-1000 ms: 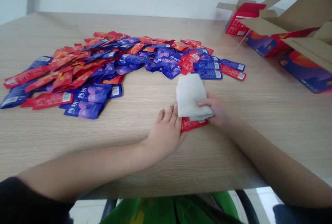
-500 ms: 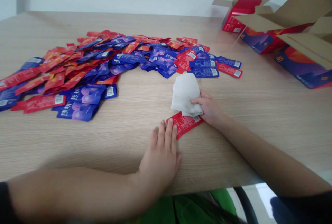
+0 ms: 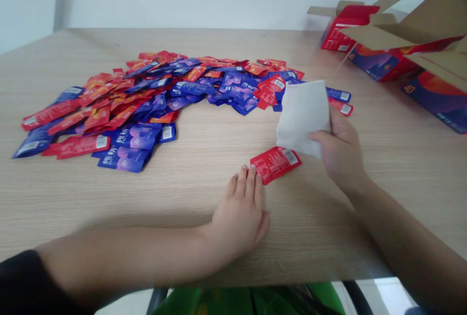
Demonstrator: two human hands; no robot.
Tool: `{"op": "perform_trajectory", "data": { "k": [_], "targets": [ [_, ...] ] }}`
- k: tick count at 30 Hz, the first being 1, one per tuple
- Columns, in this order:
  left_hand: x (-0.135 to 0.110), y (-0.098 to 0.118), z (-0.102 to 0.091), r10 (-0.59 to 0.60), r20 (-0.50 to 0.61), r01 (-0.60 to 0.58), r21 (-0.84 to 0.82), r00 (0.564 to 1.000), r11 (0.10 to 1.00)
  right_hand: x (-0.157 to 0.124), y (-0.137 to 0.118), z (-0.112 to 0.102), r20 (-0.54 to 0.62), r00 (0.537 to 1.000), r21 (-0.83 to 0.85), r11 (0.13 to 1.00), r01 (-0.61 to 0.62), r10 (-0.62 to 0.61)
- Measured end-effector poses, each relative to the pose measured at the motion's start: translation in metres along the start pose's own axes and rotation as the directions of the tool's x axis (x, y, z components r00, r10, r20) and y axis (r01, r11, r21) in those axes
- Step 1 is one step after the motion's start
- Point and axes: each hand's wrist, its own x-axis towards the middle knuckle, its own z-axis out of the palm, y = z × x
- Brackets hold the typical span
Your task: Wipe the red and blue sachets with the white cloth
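Note:
A red sachet [image 3: 275, 164] with a white barcode lies flat on the table in front of me. The fingertips of my left hand [image 3: 242, 208] rest on its near left end, fingers stretched out. Above the sachet's far right side, my right hand [image 3: 343, 147] grips a folded white cloth [image 3: 302, 115] between thumb and fingers. The cloth is raised and hides part of the sachets behind it. Farther back, a long curved pile of red and blue sachets [image 3: 156, 93] spreads across the table.
Open printed cartons stand at the back right: a red one [image 3: 333, 35], a blue and red one [image 3: 379, 59], and another blue one [image 3: 434, 93] at the right edge. Their flaps stick out. The wooden table [image 3: 189, 188] meets a white wall behind.
My right hand has lifted the white cloth off the red sachet, up and to the right. My left hand still rests on the sachet's end. The camera view has shifted slightly.

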Motion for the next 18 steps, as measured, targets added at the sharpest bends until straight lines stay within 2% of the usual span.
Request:
{"op": "perform_trajectory", "data": {
  "k": [1,2,3,4,6,8,9,11,15,16,18],
  "targets": [
    [0.001,-0.001,0.000,0.001,-0.001,-0.001,-0.013,1.000,1.000,-0.004,-0.007,-0.002,-0.008,0.995,-0.151,0.984,0.093,-0.095],
    [0.001,-0.002,0.000,0.000,-0.003,0.000,-0.020,1.000,1.000,-0.011,-0.012,-0.001,0.035,0.988,-0.308,0.939,0.156,-0.153],
    [0.001,-0.002,-0.001,-0.003,-0.006,0.003,-0.022,1.000,1.000,-0.020,-0.016,0.003,0.117,0.977,-0.440,0.873,0.212,-0.179],
    [0.001,-0.002,-0.001,-0.008,-0.010,0.008,-0.019,1.000,1.000,-0.031,-0.017,0.009,0.267,0.946,-0.527,0.795,0.301,-0.182],
    [0.000,-0.001,-0.003,-0.019,-0.012,0.019,-0.008,1.000,1.000,-0.052,-0.014,0.026,0.490,0.864,-0.635,0.632,0.444,-0.114],
    [0.001,-0.001,-0.003,-0.025,-0.006,0.025,0.005,1.000,1.000,-0.067,-0.006,0.040,0.566,0.822,-0.702,0.487,0.520,-0.062],
    [0.001,-0.001,-0.004,-0.023,-0.006,0.023,0.013,1.000,1.000,-0.069,-0.002,0.044,0.601,0.797,-0.689,0.466,0.555,-0.061],
    [0.003,-0.002,-0.004,-0.014,-0.014,0.014,0.030,1.000,0.999,-0.064,0.006,0.043,0.586,0.808,-0.716,0.432,0.549,-0.055],
    [0.005,-0.004,-0.007,-0.008,-0.030,0.009,0.047,1.000,0.999,-0.048,0.014,0.032,0.416,0.909,-0.824,0.410,0.390,-0.028],
    [0.005,-0.004,-0.008,-0.004,-0.030,0.006,0.045,1.000,0.999,-0.048,0.015,0.031,0.401,0.916,-0.826,0.422,0.374,-0.027],
    [0.005,-0.005,-0.010,0.004,-0.025,-0.003,0.032,1.000,0.999,-0.055,0.013,0.035,0.442,0.896,-0.790,0.454,0.411,-0.041]
  ]
}}
